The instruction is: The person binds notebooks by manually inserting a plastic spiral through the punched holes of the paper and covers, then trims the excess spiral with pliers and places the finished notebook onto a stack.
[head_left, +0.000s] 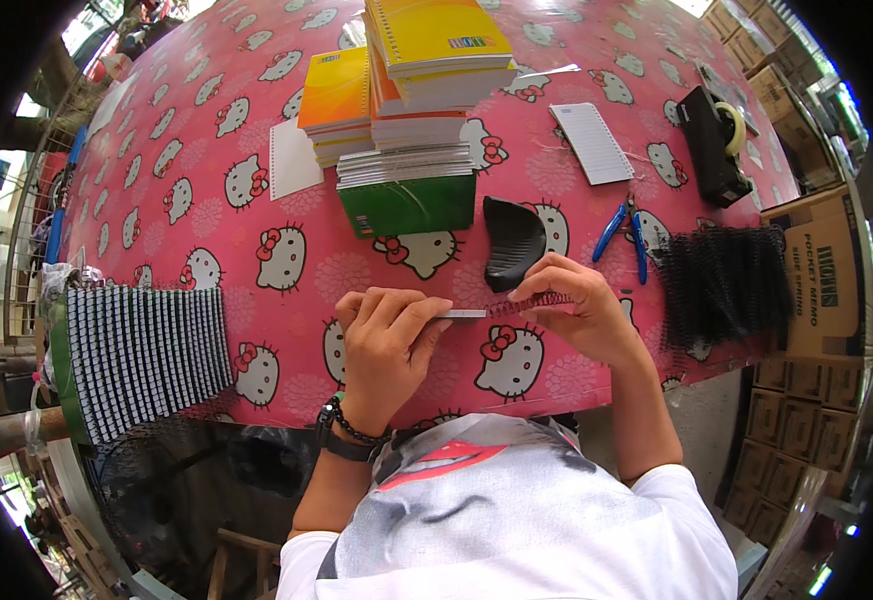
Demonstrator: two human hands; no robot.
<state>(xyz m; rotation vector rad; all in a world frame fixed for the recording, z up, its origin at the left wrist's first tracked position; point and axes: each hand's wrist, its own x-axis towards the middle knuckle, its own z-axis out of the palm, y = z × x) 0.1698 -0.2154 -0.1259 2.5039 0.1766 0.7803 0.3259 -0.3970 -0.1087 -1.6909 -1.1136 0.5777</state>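
My left hand [385, 335] is closed around a small notepad [467, 314], seen nearly edge-on above the table's near side. In the fingers of my right hand [587, 308] is a dark spiral binding coil [503, 308], pinched between thumb and forefinger. The coil's left end meets the notepad's right end; whether it is threaded into the holes is too small to tell. Just beyond my right fingers lies a curved black piece [514, 243] with a ridged surface. Blue-handled cutters [625, 240] lie to the right of it.
Stacks of punched notepads with yellow [437, 35], orange and green covers [417, 205] stand ahead. A loose lined pad [593, 143] and a black tape dispenser [714, 150] lie far right. Black coils [725, 285] are heaped at the right edge, bound notepads [147, 350] at the left.
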